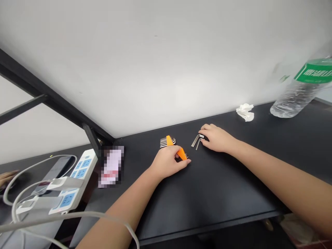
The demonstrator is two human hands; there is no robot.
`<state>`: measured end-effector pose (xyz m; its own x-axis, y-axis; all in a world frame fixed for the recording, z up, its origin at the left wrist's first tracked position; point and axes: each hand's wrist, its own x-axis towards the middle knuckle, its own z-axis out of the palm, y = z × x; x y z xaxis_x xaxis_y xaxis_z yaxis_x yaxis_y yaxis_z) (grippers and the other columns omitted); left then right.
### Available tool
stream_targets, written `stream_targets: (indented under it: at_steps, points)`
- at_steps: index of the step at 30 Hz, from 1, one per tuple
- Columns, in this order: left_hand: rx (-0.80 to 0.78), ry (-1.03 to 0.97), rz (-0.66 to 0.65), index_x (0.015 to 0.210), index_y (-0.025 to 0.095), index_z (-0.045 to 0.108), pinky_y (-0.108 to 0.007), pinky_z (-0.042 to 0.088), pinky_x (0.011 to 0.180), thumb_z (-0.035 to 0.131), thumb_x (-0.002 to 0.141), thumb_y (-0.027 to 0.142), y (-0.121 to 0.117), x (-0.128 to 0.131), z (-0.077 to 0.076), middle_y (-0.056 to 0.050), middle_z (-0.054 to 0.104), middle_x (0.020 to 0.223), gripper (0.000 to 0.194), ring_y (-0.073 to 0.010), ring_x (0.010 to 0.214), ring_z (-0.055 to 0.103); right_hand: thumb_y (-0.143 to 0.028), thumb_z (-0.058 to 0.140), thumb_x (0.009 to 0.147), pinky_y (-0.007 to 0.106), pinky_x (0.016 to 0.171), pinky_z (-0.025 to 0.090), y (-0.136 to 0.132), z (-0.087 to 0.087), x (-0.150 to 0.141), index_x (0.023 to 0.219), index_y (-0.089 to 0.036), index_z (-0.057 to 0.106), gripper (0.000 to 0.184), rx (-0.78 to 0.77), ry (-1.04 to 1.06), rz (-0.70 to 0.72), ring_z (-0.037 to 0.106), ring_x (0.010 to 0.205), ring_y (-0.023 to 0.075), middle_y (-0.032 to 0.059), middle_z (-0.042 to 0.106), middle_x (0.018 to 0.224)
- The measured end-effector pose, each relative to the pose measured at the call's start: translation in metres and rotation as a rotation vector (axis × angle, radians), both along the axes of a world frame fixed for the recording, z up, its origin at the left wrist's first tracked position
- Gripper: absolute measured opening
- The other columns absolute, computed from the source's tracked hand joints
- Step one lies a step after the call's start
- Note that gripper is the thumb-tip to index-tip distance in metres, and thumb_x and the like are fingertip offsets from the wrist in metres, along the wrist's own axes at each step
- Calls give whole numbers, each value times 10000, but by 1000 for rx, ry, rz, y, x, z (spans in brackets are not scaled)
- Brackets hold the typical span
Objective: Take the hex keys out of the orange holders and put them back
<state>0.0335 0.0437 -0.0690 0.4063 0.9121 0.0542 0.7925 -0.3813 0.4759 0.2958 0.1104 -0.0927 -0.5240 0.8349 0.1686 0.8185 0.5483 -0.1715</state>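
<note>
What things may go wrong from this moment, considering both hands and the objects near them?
The keys at the right hand might slip apart: no holder shows around them. The orange holder, gripped in the left hand, might turn or slip. A cable passes in front of the left forearm in view, so it perhaps could snag.

Up on the right, 1 green label [314, 72] circled the clear bottle [295, 97], white characters striding across it, but too slanted and blurred to read! Far left, red marks [109, 174] on a pale item [114, 157] dissolved into unreadable pixels.
</note>
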Motion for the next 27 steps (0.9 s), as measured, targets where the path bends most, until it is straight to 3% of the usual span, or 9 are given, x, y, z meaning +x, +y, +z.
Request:
stream_targets:
  at_steps: [5, 12, 15, 19, 27]
  points:
    - [-8, -4, 9, 780, 217, 618, -264, 402, 599, 743, 790, 496, -3, 0, 3, 23, 640, 761, 305, -135, 667, 552, -191, 544, 923, 368, 908, 485, 5, -8, -10, 1012, -173, 698, 178, 37, 12, -11, 588, 986, 254, 109, 651, 1079]
    - [6, -18, 0, 753, 216, 582, -272, 399, 588, 734, 806, 493, -5, 0, 5, 22, 623, 734, 320, -141, 657, 546, -220, 538, 931, 410, 870, 485, -5, -5, -14, 1023, -167, 685, 182, 66, 171, -17, 599, 975, 275, 126, 654, 1068]
    - [21, -39, -18, 783, 216, 578, -272, 418, 614, 714, 834, 503, -6, 1, 5, 15, 632, 761, 321, -148, 680, 567, -270, 521, 977, 353, 806, 506, -21, 6, -23, 1071, -193, 690, 208, -144, 389, 137, 626, 903, 218, 97, 665, 1067]
    - [47, -73, -76, 832, 217, 569, -269, 434, 657, 673, 883, 481, -7, 3, 6, 8, 634, 793, 289, -153, 720, 583, -292, 491, 1014, 330, 797, 492, -38, 18, -38, 1006, -227, 730, 248, -412, 492, 349, 635, 861, 186, 49, 692, 965]
    - [63, -76, -156, 896, 217, 591, -281, 450, 704, 680, 889, 495, -9, 4, 6, 2, 634, 811, 292, -166, 755, 586, -311, 593, 967, 285, 704, 468, -34, 16, -32, 877, -205, 757, 215, -620, 601, 362, 628, 771, 161, 25, 724, 869]
